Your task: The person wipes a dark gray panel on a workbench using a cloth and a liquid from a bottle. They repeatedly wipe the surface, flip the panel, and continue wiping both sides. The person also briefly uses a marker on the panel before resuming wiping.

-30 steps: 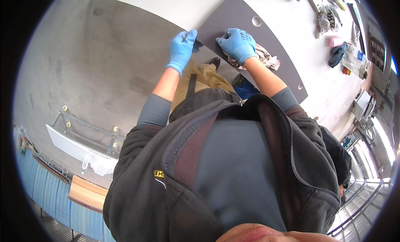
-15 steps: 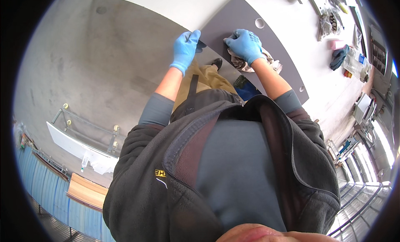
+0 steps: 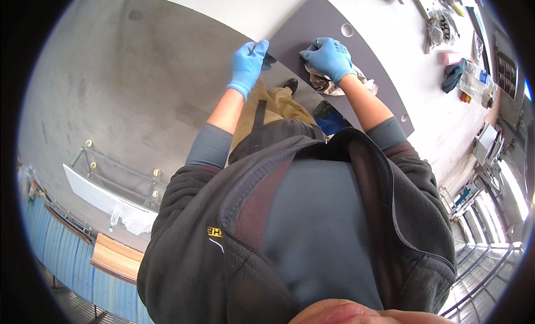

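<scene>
A grey flat panel with round holes near its edge lies on the white table. My right hand, in a light blue glove, presses a crumpled, stained cloth onto the panel, its fingers closed on the bunched fabric. Part of the cloth spreads out under my wrist. My left hand, gloved alike, is closed at the panel's left edge, thumb on top near the corner. Its other fingers are partly hidden at the dark edge.
To the right on the white table lie a dark blue glove, a pink roll, a clear plastic bag and a bag of small parts. A wheeled cart stands on the grey floor at left.
My right hand, still on the cloth, has shifted very slightly to the right. My left hand stays at the panel's edge.
</scene>
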Demonstrator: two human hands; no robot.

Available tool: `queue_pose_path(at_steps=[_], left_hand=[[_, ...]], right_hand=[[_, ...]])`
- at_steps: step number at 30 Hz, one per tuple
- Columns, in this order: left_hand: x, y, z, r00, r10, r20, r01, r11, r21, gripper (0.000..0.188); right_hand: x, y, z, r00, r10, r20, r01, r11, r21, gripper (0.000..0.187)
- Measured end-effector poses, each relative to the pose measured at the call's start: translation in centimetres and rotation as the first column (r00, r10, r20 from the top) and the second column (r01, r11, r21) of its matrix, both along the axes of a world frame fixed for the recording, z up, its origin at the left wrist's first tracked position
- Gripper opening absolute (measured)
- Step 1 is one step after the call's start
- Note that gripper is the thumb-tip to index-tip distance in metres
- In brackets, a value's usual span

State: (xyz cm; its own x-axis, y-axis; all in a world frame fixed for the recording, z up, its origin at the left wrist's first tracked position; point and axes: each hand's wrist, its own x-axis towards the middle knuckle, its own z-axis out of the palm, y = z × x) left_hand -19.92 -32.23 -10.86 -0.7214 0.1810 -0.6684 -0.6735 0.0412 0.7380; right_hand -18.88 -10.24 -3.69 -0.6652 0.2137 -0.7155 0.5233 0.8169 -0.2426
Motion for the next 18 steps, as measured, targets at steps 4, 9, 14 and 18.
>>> queue_pose_path(at_steps=[4,9,14,18], left_hand=[[0.10,0.07,-0.23,0.999,0.026,0.029,-0.026,0.999,0.025,0.040],[0.09,0.02,-0.20,1.000,0.005,0.011,-0.005,1.000,0.016,0.039],[0.14,0.06,0.23,1.000,0.011,-0.008,-0.011,1.000,-0.010,0.039],[0.11,0.15,0.40,1.000,0.016,0.003,-0.016,1.000,-0.010,0.039]], right_hand=[[0.09,0.05,-0.21,1.000,0.007,-0.007,-0.007,1.000,0.012,0.032],[0.01,-0.04,-0.11,1.000,0.016,-0.021,-0.016,1.000,0.011,0.033],[-0.11,0.16,-0.11,1.000,-0.001,0.010,0.001,1.000,0.003,0.032],[0.03,0.12,-0.55,0.998,0.021,-0.051,-0.021,1.000,-0.007,0.034]])
